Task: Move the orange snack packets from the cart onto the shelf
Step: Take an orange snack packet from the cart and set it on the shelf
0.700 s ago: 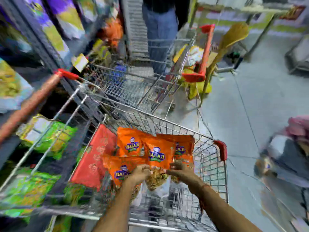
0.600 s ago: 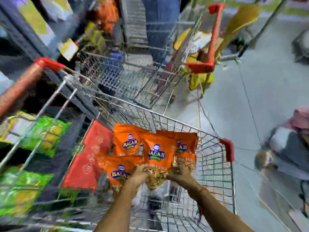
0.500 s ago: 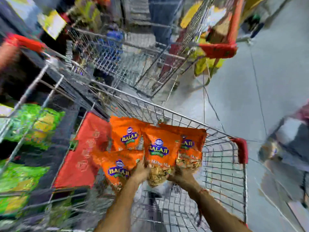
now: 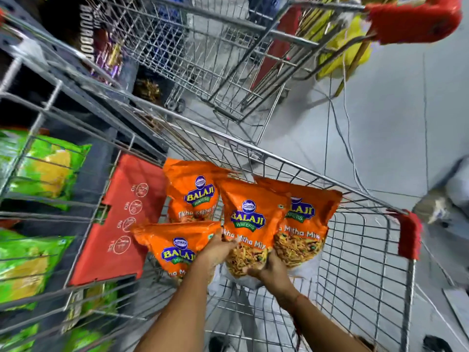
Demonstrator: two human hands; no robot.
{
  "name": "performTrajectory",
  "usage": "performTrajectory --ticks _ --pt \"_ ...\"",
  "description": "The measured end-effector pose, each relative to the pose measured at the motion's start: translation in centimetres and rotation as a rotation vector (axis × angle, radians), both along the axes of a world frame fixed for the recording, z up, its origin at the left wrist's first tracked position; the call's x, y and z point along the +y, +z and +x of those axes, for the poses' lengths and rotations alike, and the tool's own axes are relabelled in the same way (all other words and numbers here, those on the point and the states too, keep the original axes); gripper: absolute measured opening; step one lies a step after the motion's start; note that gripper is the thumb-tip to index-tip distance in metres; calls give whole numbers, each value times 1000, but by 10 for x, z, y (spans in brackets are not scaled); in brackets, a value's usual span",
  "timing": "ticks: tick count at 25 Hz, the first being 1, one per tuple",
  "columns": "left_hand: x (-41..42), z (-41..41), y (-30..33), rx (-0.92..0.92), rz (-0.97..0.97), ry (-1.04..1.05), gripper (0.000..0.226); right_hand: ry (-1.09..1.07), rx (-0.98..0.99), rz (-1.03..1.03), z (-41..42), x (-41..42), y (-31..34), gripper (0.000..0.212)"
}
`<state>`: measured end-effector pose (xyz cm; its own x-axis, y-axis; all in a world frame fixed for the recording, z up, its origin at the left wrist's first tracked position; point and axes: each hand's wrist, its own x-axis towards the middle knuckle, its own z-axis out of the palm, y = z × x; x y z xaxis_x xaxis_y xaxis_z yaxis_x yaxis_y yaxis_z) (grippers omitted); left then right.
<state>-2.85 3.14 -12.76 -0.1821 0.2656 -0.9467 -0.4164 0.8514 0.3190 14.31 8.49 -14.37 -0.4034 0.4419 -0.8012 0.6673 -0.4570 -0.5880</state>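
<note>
Head view: we look down into a wire shopping cart (image 4: 360, 250) where our left hand (image 4: 215, 250) and right hand (image 4: 269, 269) hold a fan of four orange Balaji snack packets (image 4: 247, 219) by their lower edges, above the cart's basket. The left grip is clamped on the lower-left packet (image 4: 175, 247) and the middle one; the right grip is closed under the middle and right packets. A red child-seat flap (image 4: 119, 224) stands just left of them. Green snack bags (image 4: 45, 168) fill the shelf (image 4: 142, 138) at left, and a second cart (image 4: 203, 52) stands ahead
</note>
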Motion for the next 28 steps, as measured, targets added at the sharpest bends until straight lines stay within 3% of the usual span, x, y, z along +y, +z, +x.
performTrajectory --ticks 5,7,10,12,14,18,22,28 --pt "-13 3 26 39 152 -24 67 -113 137 -117 17 1 45 94" --pt "-18 1 46 57 244 -29 63 -85 195 -109 24 5 71 88" --pt "-33 -1 98 97 435 19 58 -63 305 -27 28 5 118 61" --pt "-40 -5 144 179 587 42 64 -65 359 86 19 2 149 62" --pt "-59 -18 204 347 694 56 63 -83 447 210 2 -10 196 73" --pt "-116 -48 348 599 908 -23 25 -46 796 333 -47 -42 312 45" --pt "-218 -50 491 960 1020 98 34 162 1131 370 -95 -100 454 34" --pt "-395 -24 638 1563 920 350 49 502 1468 309 -160 -240 603 32"
